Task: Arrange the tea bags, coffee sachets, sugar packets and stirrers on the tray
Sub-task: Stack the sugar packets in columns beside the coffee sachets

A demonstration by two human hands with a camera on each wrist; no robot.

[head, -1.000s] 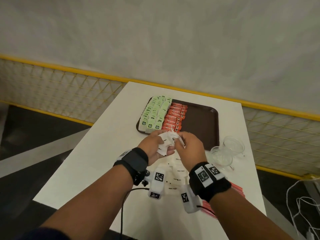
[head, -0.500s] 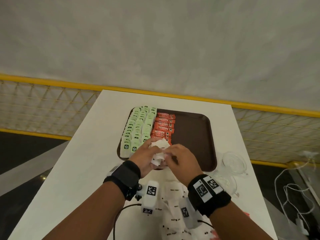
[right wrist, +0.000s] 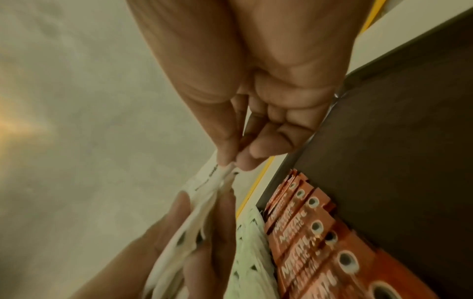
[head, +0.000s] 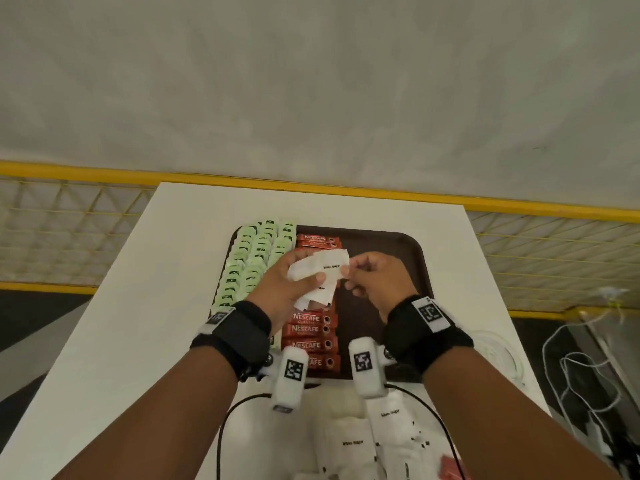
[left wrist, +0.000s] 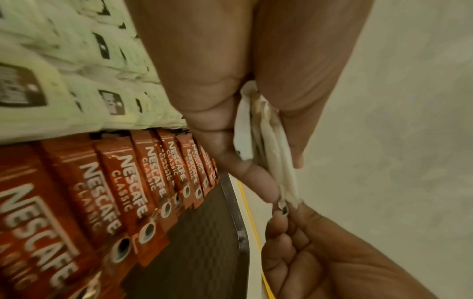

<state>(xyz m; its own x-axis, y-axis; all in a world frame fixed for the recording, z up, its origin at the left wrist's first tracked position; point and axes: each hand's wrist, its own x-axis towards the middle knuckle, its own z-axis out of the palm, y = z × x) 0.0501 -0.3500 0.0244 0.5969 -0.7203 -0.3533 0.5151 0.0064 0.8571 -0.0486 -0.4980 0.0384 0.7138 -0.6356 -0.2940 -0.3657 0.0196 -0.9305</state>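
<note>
- Left hand (head: 287, 285) clutches the sugar packets (head: 317, 268)
- Right hand (head: 375, 277) pinches one corner; peel singly, lay beside coffee sachets (head: 310, 329) on tray (head: 398, 251)

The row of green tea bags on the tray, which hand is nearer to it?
Left. The left hand hovers at the right edge of the green tea bags; the right hand is farther right, over the tray's bare part.

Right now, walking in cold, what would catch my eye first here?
Probably the two hands over the brown tray: the left hand grips a fan of white sugar packets, and the right hand pinches one packet's end. Below them lie neat rows of pale green tea bags at the tray's left, with red coffee sachets alongside.
</note>
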